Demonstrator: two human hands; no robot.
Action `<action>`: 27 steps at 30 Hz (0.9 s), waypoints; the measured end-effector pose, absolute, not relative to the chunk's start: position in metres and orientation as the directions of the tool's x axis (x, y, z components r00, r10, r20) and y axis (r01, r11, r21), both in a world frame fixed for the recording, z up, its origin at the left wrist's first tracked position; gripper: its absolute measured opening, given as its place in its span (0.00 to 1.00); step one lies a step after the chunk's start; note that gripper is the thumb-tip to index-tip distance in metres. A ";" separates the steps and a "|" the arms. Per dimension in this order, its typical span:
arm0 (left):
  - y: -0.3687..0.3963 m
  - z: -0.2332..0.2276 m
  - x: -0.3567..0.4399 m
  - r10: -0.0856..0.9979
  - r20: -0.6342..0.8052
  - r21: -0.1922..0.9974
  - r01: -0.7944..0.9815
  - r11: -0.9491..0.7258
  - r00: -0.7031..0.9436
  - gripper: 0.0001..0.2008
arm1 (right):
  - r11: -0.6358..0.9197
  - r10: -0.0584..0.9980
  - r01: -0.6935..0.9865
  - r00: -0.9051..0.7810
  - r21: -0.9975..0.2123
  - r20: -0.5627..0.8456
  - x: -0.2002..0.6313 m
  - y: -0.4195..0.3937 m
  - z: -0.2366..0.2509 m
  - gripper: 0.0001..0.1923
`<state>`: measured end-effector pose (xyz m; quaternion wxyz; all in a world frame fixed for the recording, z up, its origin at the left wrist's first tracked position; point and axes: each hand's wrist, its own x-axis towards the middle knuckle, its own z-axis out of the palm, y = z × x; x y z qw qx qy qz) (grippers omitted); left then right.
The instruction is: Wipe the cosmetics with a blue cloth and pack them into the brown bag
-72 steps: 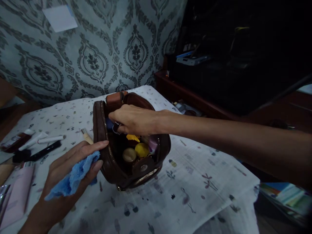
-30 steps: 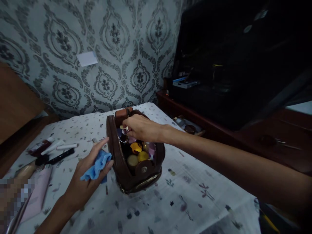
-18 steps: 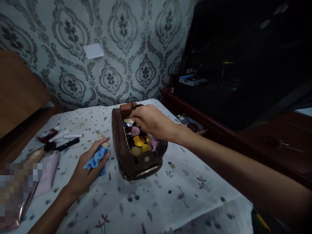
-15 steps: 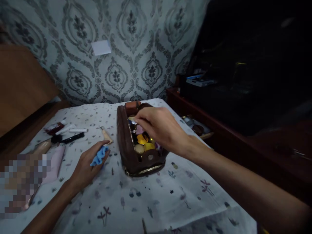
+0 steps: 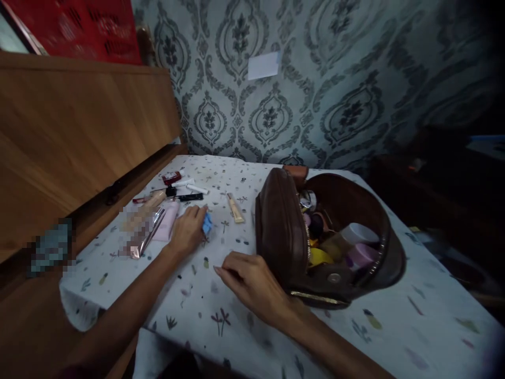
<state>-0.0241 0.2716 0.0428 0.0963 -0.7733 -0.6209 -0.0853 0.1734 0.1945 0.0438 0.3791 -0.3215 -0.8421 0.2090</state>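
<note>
My left hand [image 5: 189, 229] is closed around a light blue crumpled cloth [image 5: 207, 223], which pokes out past the fingers above the table. Beside the brown bag, my right hand [image 5: 250, 284] is curled with thumb and fingers together; whatever it may hold is hidden. The brown bag [image 5: 279, 221] stands unzipped, its flap spread to the right. Inside show a silver-lidded jar [image 5: 307, 200], a yellow item [image 5: 320, 257], a bottle with a pale cap [image 5: 361, 232] and a purple-capped container [image 5: 362, 256]. A small beige tube [image 5: 235, 208] lies between left hand and bag.
Left on the patterned tablecloth [image 5: 221, 316] lie a pink tube [image 5: 166, 221], a black tube [image 5: 189, 197], white sticks [image 5: 197, 188] and a dark red bottle [image 5: 171, 178]. A wooden panel [image 5: 87, 116] borders the left; dark furniture [image 5: 426, 163] stands right.
My right hand has come out of the bag, toward me and left of it. My left hand, still with the blue cloth, is nearer the pink tube. The view has turned left.
</note>
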 end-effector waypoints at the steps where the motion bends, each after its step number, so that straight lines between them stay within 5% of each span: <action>1: 0.276 0.043 -0.031 0.949 0.272 -0.056 0.987 -0.150 0.160 0.27 | 0.633 0.755 0.373 -0.488 -0.678 0.437 0.167 0.201 0.038 0.15; 5: 0.287 0.042 -0.056 0.947 0.319 -0.093 0.994 0.060 -0.027 0.26 | 0.320 0.875 0.274 -0.451 -0.907 0.173 0.144 0.218 0.024 0.11; 9: 0.288 0.034 -0.062 0.952 0.298 -0.111 0.987 0.113 -0.075 0.27 | 0.119 0.900 0.148 -0.435 -0.982 0.043 0.133 0.223 0.014 0.12; 19: 0.283 0.037 -0.056 0.957 0.288 -0.024 0.999 0.032 -0.024 0.26 | 0.095 0.916 0.122 -0.399 -0.988 0.039 0.135 0.221 0.003 0.15; 27: 0.289 0.060 -0.103 0.913 0.293 0.095 0.959 0.269 -0.285 0.22 | 0.097 0.908 0.136 -0.417 -0.986 0.032 0.138 0.220 0.003 0.15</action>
